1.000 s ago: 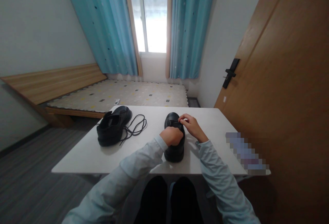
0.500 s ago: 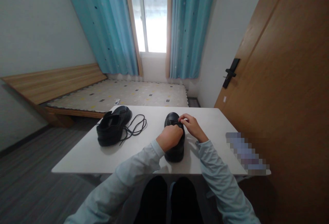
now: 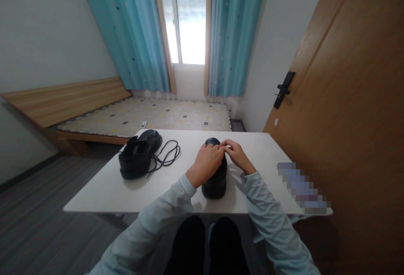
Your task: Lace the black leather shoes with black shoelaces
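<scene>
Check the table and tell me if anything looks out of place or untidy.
One thing stands out: the left black shoe lies apart from the other, its loose lace trailing in loops over the white table. The near shoe stands upright under the left hand and right hand. Nothing looks spilled or damaged.

Pale blue long sleeves (image 3: 148, 228) to the wrists; black trousers (image 3: 206, 245).
</scene>
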Demonstrator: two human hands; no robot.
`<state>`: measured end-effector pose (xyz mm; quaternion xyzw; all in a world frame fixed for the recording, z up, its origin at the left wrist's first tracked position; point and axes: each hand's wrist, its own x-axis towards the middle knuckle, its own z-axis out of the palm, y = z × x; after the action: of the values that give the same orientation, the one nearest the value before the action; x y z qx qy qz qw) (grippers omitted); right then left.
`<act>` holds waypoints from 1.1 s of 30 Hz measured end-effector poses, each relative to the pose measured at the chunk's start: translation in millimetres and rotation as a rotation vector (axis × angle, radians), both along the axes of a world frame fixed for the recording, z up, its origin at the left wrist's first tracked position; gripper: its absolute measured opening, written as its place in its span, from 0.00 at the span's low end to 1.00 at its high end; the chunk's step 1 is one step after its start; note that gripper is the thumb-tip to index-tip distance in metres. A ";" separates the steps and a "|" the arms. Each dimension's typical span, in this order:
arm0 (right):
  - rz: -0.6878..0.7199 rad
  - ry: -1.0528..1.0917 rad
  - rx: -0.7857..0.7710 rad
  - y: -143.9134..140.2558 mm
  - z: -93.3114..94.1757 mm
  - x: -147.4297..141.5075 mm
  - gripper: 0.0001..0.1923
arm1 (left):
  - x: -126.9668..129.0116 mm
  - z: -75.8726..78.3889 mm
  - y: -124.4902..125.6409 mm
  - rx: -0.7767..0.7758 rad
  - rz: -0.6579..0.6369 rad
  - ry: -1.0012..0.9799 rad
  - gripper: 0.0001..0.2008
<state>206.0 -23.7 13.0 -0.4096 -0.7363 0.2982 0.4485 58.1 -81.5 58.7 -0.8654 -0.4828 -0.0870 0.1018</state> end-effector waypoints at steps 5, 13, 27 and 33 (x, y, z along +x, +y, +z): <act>0.039 0.017 -0.019 1.5 -3.5 1.9 0.06 | -9.1 5.0 2.6 -0.097 -0.025 -0.069 0.12; 0.094 -0.003 0.007 2.4 -3.5 4.5 0.09 | -19.5 -1.2 11.4 -0.120 -0.088 -0.228 0.12; 0.254 -0.203 -0.009 -4.4 -1.5 12.0 0.13 | -24.4 4.7 13.9 -0.245 -0.147 -0.447 0.10; 0.242 -0.207 -0.018 -5.1 0.7 11.2 0.10 | -26.5 15.1 -0.3 -0.126 -0.153 -0.181 0.17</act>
<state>217.3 -28.8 13.8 -0.3504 -0.8199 0.3129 0.3273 31.7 -81.8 73.7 -0.8930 -0.4272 -0.1418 -0.0038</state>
